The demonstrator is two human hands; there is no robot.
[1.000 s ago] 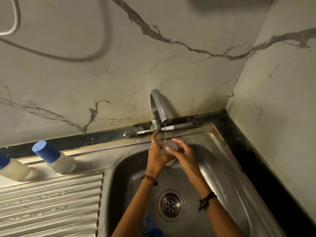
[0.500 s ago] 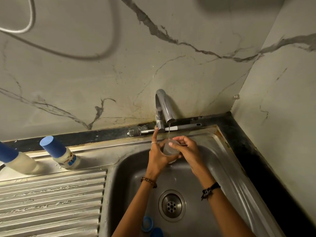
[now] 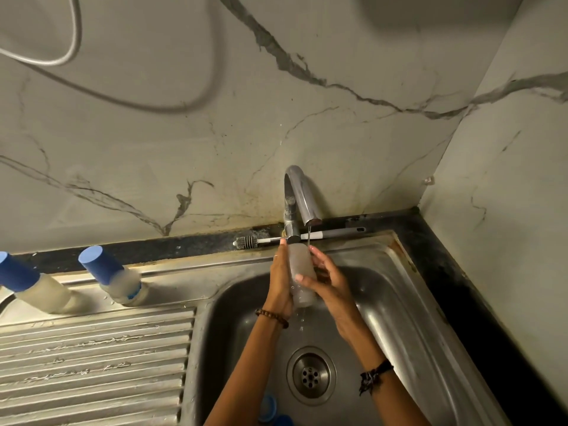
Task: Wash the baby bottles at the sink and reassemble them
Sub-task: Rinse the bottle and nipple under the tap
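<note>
Two hands held one clear bottle body (image 3: 302, 276) under the tap (image 3: 299, 198). You had turned it since a second earlier: then it sat short between your palms below the spout, mouth seemingly up to the stream; now it lay lengthwise, its lower end tipped toward the drain (image 3: 310, 376), with water dripping from that end. I judge this as emptying rinse water, so this bottle's wash was near its end, reassembly not yet begun.

Your left hand (image 3: 281, 281) gripped the bottle's left side, fingers wrapped behind it. Your right hand (image 3: 327, 282) pressed its right side, fingertips curled onto the front. Left of the tap, two capped bottles (image 3: 113, 276) stood on the draining board. Blue parts (image 3: 267, 408) lay in the basin nearer you than the drain.
</note>
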